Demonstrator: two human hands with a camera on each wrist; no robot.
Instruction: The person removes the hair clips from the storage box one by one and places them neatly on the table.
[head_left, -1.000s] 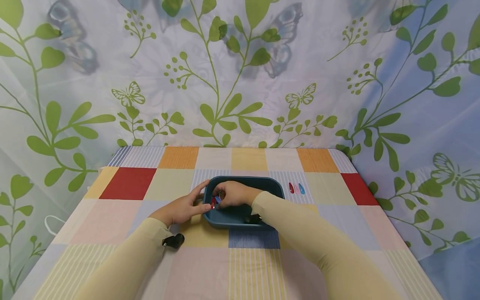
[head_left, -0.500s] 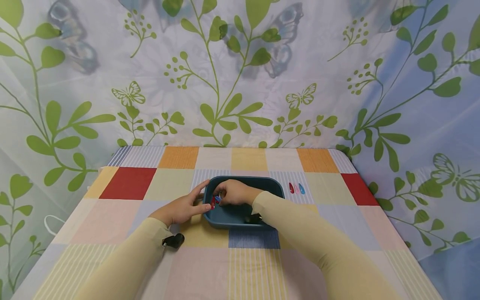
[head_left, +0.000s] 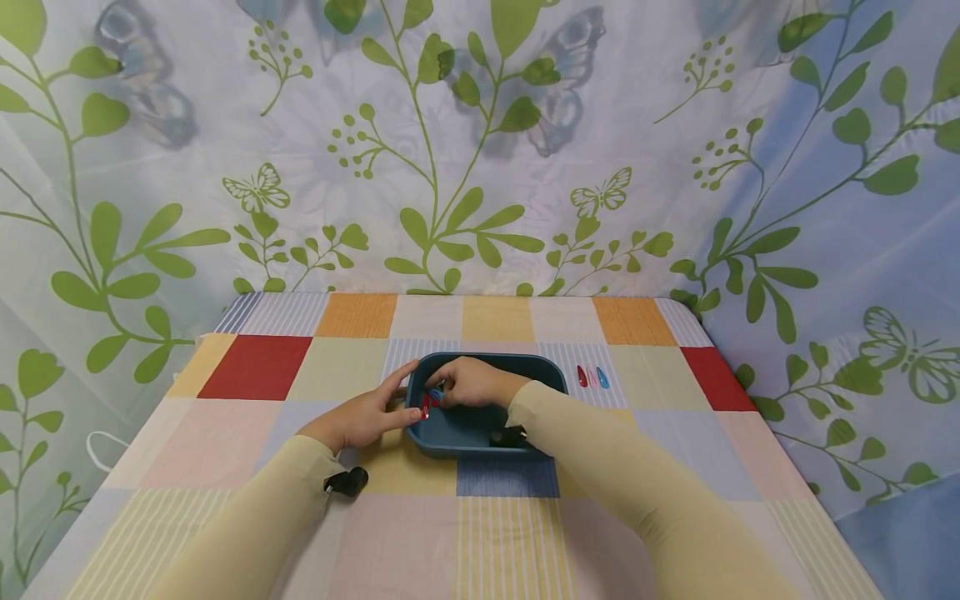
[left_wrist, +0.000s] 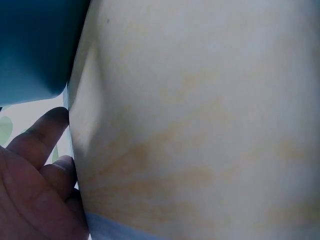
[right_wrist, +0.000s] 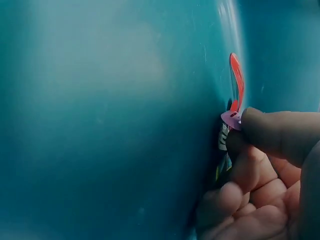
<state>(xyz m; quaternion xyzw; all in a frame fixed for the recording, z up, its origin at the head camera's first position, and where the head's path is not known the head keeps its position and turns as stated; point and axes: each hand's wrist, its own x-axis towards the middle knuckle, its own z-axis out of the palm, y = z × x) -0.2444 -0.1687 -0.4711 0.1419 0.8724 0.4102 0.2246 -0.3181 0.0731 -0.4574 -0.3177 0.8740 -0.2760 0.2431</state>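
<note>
A blue rectangular tray (head_left: 468, 452) sits on the table in the head view. My right hand (head_left: 480, 383) reaches into its left end. In the right wrist view, thumb and forefinger pinch a small light-purple hair clip (right_wrist: 231, 120). Just beyond it a red snap hair clip (right_wrist: 239, 80) lies by the tray wall, and other clips below are partly hidden by the fingers. My left hand (head_left: 363, 419) rests at the tray's left side, fingers extended and thumb at the rim. The left wrist view shows some of its fingers (left_wrist: 37, 137) below the tray's corner.
Right of the tray, a red hair clip (head_left: 582, 376), a thin pink clip (head_left: 592, 378) and a blue clip (head_left: 603, 377) lie in a row on the patchwork tablecloth (head_left: 645, 433). A leaf-printed curtain (head_left: 465, 167) hangs behind the table.
The right hand's fingertips have shifted slightly among the clips at the tray's left end, and a blue clip there has moved a little. The left hand stays in place.
</note>
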